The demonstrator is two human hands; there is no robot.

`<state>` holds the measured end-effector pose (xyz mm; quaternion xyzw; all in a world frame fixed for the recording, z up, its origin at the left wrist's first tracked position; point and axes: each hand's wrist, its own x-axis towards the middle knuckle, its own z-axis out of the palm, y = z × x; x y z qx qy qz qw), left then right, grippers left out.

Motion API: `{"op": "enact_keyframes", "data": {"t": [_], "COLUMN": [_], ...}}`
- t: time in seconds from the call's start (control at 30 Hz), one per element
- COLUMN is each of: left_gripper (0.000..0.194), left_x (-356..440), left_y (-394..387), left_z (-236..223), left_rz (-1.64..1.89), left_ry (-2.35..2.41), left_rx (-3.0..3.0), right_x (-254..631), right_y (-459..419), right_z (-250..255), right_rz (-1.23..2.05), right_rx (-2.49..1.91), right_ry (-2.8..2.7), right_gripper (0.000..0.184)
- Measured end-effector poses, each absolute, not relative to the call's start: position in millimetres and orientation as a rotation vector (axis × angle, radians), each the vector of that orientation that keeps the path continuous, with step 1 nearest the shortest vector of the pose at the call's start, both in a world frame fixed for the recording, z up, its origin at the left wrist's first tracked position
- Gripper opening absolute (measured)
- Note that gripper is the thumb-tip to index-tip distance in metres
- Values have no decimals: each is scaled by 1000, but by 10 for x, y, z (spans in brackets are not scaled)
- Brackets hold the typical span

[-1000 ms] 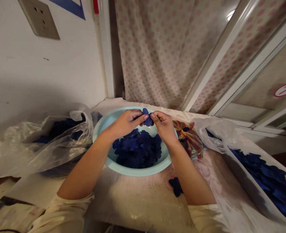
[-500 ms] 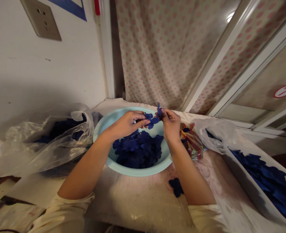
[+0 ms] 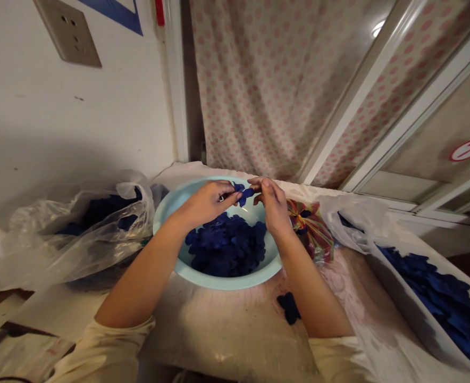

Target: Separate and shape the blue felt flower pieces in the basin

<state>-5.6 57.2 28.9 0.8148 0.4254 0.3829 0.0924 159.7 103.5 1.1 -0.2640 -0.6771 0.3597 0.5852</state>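
Observation:
Above the basin, my left hand pinches a dark blue flower-shaped piece between thumb and fingers. My right hand meets it from the right, its bent fingers closed at the outer petal. The fingers partly cover that edge. Below both hands, a pale blue plastic basin holds a heap of similar dark blue pieces. One more dark blue piece lies on the table beside my right forearm, which partly hides it.
On the left a clear plastic bag contains dark blue pieces. A red and gold bag and another clear bag sit right of the basin. At far right, a white box holds many blue pieces. A dotted curtain hangs behind.
My right hand has moved slightly left towards my left hand. The blue piece upright in its fingers no longer shows separately. The flower-shaped piece has turned and risen a little.

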Motion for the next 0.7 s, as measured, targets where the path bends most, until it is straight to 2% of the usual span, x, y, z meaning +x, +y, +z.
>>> {"op": "enact_keyframes", "data": {"t": [0.13, 0.33, 0.7], "left_gripper": [32, 34, 29], "left_x": [-62, -40, -45], "left_y": [568, 572, 594], "left_z": [295, 295, 285], "left_rz": [1111, 1145, 1123], "left_ry": [1285, 1244, 1247], "left_rx": [2418, 2425, 2495], "right_x": [1600, 1577, 1550], "right_y": [967, 914, 859], "right_z": [60, 68, 50], "right_rz": [780, 641, 462], "right_rx": [-626, -642, -776], "right_ry": [-1723, -1778, -1756], "right_gripper": [24, 31, 30]}}
